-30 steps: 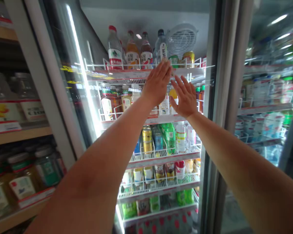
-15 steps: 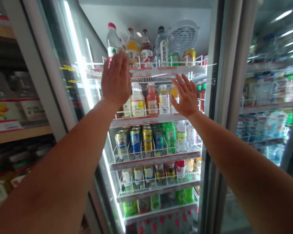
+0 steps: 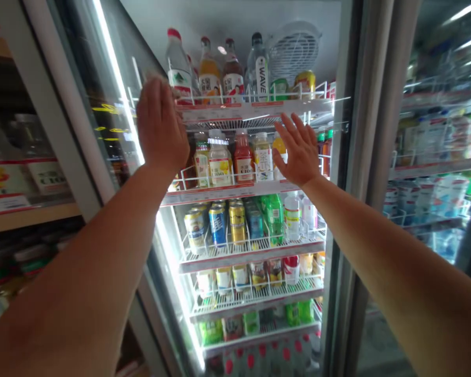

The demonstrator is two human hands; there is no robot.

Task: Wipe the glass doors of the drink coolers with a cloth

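Observation:
My left hand (image 3: 160, 125) is raised at the left side of a lit drinks fridge, fingers stretched upward and a little blurred, holding nothing. Just beyond its fingertips stands a clear water bottle (image 3: 179, 70) with a red cap. My right hand (image 3: 296, 149) is spread open before the second shelf, palm toward the drinks. Behind it an orange juice bottle (image 3: 278, 149) is partly hidden. Beside that are a pale tea bottle (image 3: 263, 159), a red juice bottle (image 3: 244, 159) and a white-capped juice bottle (image 3: 220, 162). Whether either hand touches anything, I cannot tell.
A metal door frame (image 3: 377, 104) borders the fridge at right, with more stocked drinks behind glass. Lower wire shelves (image 3: 255, 257) carry cans, such as a blue can (image 3: 218, 226), and a green bottle (image 3: 273, 217). At left, a wooden-edged shelf (image 3: 31, 217) holds bottles.
My left hand has moved left, uncovering the water bottle and more of the second shelf's left end. My right hand stays in nearly the same place, still spread.

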